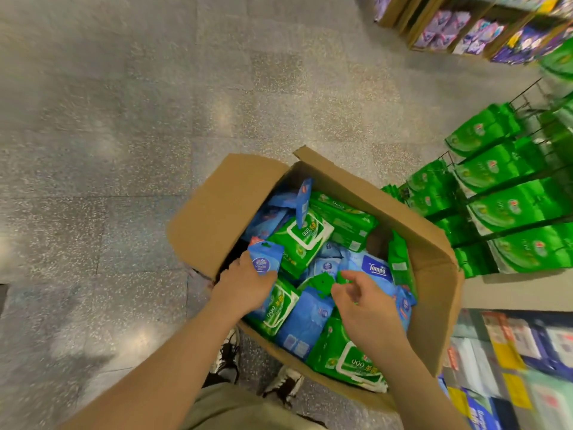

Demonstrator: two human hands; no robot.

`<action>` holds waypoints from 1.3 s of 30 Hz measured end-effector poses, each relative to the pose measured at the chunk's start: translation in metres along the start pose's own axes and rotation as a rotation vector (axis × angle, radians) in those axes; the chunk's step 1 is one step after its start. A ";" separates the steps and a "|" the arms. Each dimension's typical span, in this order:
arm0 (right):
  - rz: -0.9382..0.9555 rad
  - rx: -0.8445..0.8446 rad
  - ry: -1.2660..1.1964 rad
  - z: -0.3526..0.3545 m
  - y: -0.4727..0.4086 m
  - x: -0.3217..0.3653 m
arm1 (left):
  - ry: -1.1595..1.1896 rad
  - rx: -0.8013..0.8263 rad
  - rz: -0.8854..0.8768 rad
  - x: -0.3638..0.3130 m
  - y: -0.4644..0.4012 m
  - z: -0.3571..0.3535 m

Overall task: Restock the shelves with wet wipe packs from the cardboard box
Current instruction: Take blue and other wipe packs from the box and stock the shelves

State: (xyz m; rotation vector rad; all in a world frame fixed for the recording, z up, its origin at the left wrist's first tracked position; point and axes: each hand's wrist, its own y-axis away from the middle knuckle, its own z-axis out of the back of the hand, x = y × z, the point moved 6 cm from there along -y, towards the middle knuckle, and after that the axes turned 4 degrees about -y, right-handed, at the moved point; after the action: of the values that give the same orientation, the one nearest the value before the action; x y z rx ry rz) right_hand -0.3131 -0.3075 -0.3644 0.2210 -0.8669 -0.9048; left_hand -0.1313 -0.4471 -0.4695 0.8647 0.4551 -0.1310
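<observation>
An open cardboard box (217, 206) stands on the floor in front of me, filled with several green and blue wet wipe packs. My left hand (245, 285) grips a small blue pack (265, 259) at the box's left side, lifted a little above the pile. My right hand (369, 305) is over the middle of the box, its fingers curled and pinching the hanging tab of a green pack (322, 282). A blue Tempo pack (376, 268) lies just beyond that hand. A large green pack (302, 240) lies in the middle of the pile.
To the right, wire racks hold rows of green wipe packs (508, 209). A lower shelf (524, 361) at the right carries blue and white packs. Purple packs (465, 29) fill a shelf at the top right. My shoes (229, 355) stand by the box on the speckled floor.
</observation>
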 end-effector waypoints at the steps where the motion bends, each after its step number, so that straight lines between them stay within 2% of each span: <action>1: 0.003 -0.002 0.004 0.000 -0.004 0.001 | -0.032 0.000 0.017 0.000 -0.005 -0.004; 6: 0.026 0.004 -0.022 -0.009 -0.040 0.008 | -0.269 -0.150 -0.026 -0.004 -0.018 -0.012; 10: 0.084 -0.040 -0.074 -0.022 -0.070 0.026 | -0.319 -0.185 -0.033 -0.004 -0.023 -0.017; 18: 0.157 -0.169 -0.082 -0.060 -0.145 0.053 | -0.082 -0.151 -0.023 0.012 -0.036 -0.024; 24: 0.095 -0.226 -0.114 -0.087 -0.187 0.059 | -0.027 -0.207 -0.049 0.022 -0.036 -0.027; 26: 0.100 -0.249 -0.098 -0.090 -0.196 0.057 | -0.013 -0.210 -0.071 0.019 -0.029 -0.028; 31: 0.145 -0.328 -0.132 -0.073 -0.198 0.041 | 0.189 -0.192 -0.115 0.017 -0.014 -0.021; 35: 0.047 -0.372 -0.266 -0.048 -0.159 0.025 | 0.311 -0.214 -0.156 0.014 -0.001 -0.011; 39: -0.020 -0.381 -0.600 -0.028 -0.109 0.017 | 0.504 -0.206 -0.127 0.014 0.012 0.001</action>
State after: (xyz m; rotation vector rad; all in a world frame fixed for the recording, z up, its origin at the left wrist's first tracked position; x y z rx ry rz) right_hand -0.3522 -0.3929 -0.4282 -0.3939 -1.2174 -1.1576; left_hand -0.1144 -0.4389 -0.4666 0.6601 0.9786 0.0212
